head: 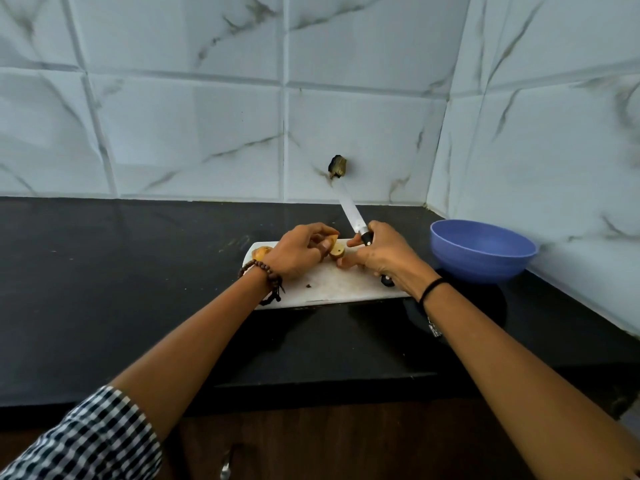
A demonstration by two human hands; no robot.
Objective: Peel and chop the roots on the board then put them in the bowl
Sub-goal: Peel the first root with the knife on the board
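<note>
A white cutting board (332, 289) lies on the black counter. My left hand (299, 252) grips a yellowish-brown root piece (336, 251) over the board's far side. My right hand (381, 254) holds a knife (349, 211) by its black handle, the pale blade pointing up and away toward the wall; its lower fingers touch the same root piece. Another root (260, 252) rests on the board's far left corner, partly hidden by my left hand. A blue bowl (481, 252) stands to the right of the board; what it holds is hidden by its near wall.
The black counter (121, 289) runs left and toward me from the board. Marble-look tiled walls close off the back and right side, right behind the bowl. A dark broken hole (338, 166) marks the back wall. A metal handle (227, 465) shows on the cabinet below.
</note>
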